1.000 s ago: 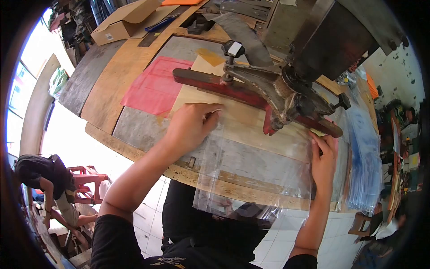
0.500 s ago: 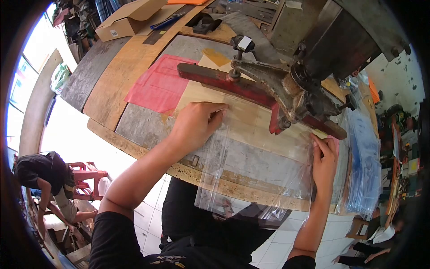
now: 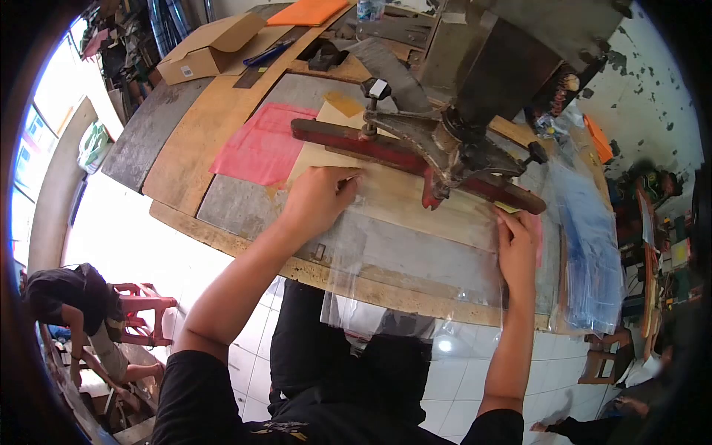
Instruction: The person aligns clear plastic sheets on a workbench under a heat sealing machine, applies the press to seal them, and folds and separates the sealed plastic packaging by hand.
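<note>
A clear plastic sheet stretches between my hands, its lower end hanging over the table's front edge. My left hand pinches its far left corner between thumb and fingers. At the far right corner, my right hand grips the sheet, close to the right end of a red metal press bar. The bar sits just beyond the sheet's far edge, across a tan sheet on the grey work surface. Whether the plastic reaches under the bar I cannot tell.
Left of the bar lies a red sheet. A stack of clear bluish plastic is at the right. A cardboard box and an orange item stand at the back left. A person bends near a red stool.
The view has shifted, so the press appears further left. The plastic sheet now lies flatter, with fewer folds near my right hand. Both hands keep their hold.
</note>
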Demonstrator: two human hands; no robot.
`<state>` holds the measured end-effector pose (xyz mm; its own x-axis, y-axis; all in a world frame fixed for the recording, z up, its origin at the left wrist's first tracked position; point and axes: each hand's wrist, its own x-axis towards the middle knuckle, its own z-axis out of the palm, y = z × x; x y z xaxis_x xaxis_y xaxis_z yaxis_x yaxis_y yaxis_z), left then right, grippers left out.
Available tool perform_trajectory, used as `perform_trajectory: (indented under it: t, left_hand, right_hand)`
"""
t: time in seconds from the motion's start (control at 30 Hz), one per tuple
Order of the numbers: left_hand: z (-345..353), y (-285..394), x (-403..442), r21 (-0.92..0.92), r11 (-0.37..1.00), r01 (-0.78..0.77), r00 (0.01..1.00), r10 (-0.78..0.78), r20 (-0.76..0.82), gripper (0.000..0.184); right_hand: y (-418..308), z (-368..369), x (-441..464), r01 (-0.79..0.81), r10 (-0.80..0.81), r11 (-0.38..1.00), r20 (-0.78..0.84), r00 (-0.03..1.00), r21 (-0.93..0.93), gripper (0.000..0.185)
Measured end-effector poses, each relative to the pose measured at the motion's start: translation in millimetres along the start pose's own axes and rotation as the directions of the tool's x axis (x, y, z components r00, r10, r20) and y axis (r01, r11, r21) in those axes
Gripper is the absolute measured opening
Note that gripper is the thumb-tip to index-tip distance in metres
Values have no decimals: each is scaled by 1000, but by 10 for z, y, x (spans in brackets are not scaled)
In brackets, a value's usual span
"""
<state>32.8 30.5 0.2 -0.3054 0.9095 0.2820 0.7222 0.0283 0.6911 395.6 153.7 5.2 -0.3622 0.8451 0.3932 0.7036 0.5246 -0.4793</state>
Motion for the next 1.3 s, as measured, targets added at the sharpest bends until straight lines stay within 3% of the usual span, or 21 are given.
perform_trajectory:
  t: [0.1, 0.17, 0.23, 0.3, 0.43, 0.5, 0.57, 1.3]
  left_hand:
    - [22, -107, -36, 0, 997, -75, 997, 75, -35, 26]
    - [34, -198, -107, -6, 979, -205, 977, 204, -70, 27]
    - [-91, -39, -221, 44, 984, -171, 985, 172, -15, 25]
    - [-180, 91, -379, 94, 986, -136, 991, 134, 32, 24]
    - [-182, 77, -769, 143, 960, -242, 963, 256, -89, 20]
    - [-203, 106, -862, 200, 948, -248, 931, 290, -221, 20]
    - [-183, 104, -880, 154, 962, -226, 942, 256, -215, 20]
    - [-180, 88, -889, 170, 963, -209, 944, 244, -221, 17]
  right_hand:
    - [2, -25, -70, 8, -8, 1000, -13, 1000, -10, 24]
    - [-30, -108, -161, 16, -17, 999, -21, 1000, -30, 24]
    - [-82, -189, -282, -54, 55, 996, -11, 998, 77, 23]
    - [-74, -209, -488, -20, 26, 996, -68, 997, 88, 24]
    - [-133, -233, -846, -31, 57, 979, -127, 990, 201, 28]
    - [-145, -229, -910, -43, 69, 984, -147, 987, 170, 30]
    - [-214, -232, -901, -106, 149, 951, -129, 980, 291, 31]
    - [-183, -205, -941, -69, 126, 972, -250, 960, 225, 28]
